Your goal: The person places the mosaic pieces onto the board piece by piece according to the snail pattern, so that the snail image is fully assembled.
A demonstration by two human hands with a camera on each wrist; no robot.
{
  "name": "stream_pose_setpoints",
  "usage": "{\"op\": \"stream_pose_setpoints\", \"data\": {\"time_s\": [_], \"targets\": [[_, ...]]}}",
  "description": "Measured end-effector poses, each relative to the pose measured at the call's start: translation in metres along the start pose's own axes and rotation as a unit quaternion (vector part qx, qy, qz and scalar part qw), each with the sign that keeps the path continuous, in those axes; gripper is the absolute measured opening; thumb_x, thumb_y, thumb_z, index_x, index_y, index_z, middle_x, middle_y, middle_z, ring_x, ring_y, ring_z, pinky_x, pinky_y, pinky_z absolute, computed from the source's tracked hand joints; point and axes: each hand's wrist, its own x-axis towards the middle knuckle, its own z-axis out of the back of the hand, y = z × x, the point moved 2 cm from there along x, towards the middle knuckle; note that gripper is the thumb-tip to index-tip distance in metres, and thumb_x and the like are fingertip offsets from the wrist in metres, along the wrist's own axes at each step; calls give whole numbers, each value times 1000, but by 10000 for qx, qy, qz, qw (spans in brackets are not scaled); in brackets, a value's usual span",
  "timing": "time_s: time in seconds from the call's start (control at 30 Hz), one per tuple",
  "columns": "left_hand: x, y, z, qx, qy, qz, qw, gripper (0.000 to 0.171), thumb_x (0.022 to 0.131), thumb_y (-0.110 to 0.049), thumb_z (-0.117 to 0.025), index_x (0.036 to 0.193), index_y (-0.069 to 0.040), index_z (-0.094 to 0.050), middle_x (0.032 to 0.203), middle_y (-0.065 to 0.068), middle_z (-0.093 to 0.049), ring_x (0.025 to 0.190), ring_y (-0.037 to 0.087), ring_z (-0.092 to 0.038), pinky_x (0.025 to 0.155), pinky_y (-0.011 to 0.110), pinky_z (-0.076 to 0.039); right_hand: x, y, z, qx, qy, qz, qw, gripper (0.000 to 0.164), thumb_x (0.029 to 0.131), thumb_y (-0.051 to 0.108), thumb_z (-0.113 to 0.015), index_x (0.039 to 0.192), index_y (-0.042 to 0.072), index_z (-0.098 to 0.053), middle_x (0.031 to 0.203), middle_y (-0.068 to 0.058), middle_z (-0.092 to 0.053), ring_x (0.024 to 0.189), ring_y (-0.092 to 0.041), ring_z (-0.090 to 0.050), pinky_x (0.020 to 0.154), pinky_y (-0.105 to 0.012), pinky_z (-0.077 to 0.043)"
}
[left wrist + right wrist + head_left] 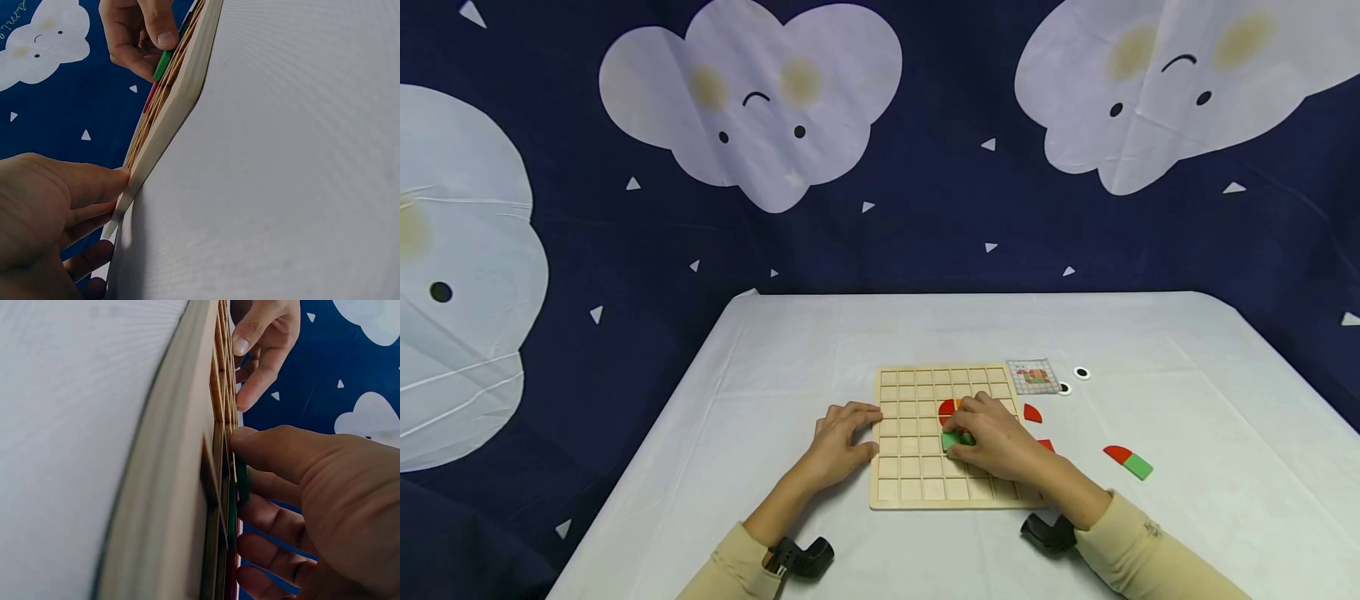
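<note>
Wooden board (910, 468), hands (837, 442) (992, 433) at edge and middle

Nothing legible — cursive lettering (11, 15) on the blue backdrop (56, 128); its words unclear.

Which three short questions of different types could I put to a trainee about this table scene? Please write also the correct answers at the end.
1. Which hand is pinching a green piece at the wooden board?
2. True or false: the left hand is touching the left edge of the board.
3. How many white discs with black centres lie near the picture card?

Key:
1. The right hand.
2. True.
3. Two.
</note>
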Motion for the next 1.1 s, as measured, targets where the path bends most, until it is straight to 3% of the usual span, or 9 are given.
{"op": "stream_pose_setpoints", "data": {"time_s": [0.57, 0.87, 1.03, 1.1], "targets": [[1, -1, 0, -31, 7, 45, 10000, 40, 81, -13, -68, 120, -9, -63, 130, 0, -56, 113, 19, -41, 93, 44, -24, 0, -1, -1, -30, -5, 42, 10000, 22, 76, 34, -76, 93, 22, -70, 80, 10, -51, 78, -7, -35, 70, -24, -30], [0, 0, -1, 10, 13, 55, 10000, 41, 81, -14, -68, 121, -9, -62, 130, 0, -56, 113, 19, -42, 93, 44, -24, -3, -7, 8, 67, -173, -80, 9998, 23, 75, 31, -77, 95, 20, -72, 89, 9, -59, 80, -7, -39, 70, -25, -34], [0, 0, 0, 45, -21, 10, 10000, 40, 81, -14, -68, 121, -9, -63, 130, 0, -56, 112, 20, -42, 91, 43, -25, -13, -22, 20, 36, -312, -342, 9989, 20, 76, 26, -76, 93, 18, -72, 91, 6, -60, 83, -11, -43, 73, -30, -37], [0, -1, 0, 78, -27, -42, 10000, 40, 81, -14, -68, 121, -8, -63, 129, 1, -56, 112, 21, -42, 91, 43, -25, -20, -30, 25, 73, -321, -494, 9982, 18, 77, 25, -75, 93, 18, -71, 94, 4, -62, 92, -18, -49, 82, -38, -41]]}}
